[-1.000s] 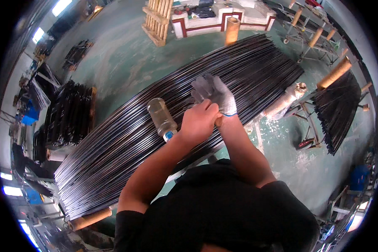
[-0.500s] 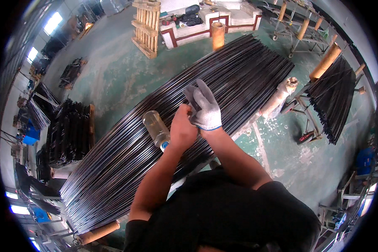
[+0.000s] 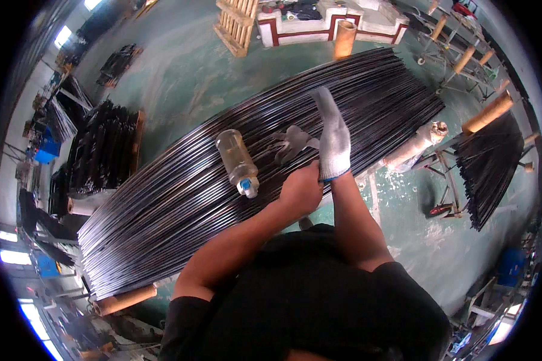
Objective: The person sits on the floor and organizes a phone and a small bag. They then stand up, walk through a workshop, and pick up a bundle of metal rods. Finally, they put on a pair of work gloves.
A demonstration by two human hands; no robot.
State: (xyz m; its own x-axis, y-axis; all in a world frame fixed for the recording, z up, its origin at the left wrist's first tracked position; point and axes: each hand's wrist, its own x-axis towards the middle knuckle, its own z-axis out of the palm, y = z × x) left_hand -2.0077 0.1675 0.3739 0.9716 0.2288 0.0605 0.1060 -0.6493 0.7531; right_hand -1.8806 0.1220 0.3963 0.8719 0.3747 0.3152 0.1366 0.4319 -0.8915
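My right hand (image 3: 335, 141) wears a pale grey knitted work glove with a blue-edged cuff; its fingers point away from me, stretched out and held together. Bare and closed, my left hand (image 3: 304, 188) grips that glove at the cuff by the right wrist. Just left of the gloved hand a second grey glove (image 3: 293, 143) appears to lie on long dark metal rods (image 3: 181, 198), its cuff end partly hidden behind the right hand. A clear bottle (image 3: 235, 155) with a white-and-blue spray or pump top rests on its side on the rods, left of both hands.
Cardboard tubes stand at the rods' far end (image 3: 344, 40) and lie beneath the near left end (image 3: 126, 299). A plastic-wrapped roll (image 3: 416, 145) runs along the right side. Farther right is a trolley of dark rods (image 3: 490, 162); a wooden pallet (image 3: 235, 25) stands at the back.
The view has shifted. My left hand has gone from the gloved palm to the cuff, and the gloved fingers have straightened. The second glove now shows apart from the fingers.
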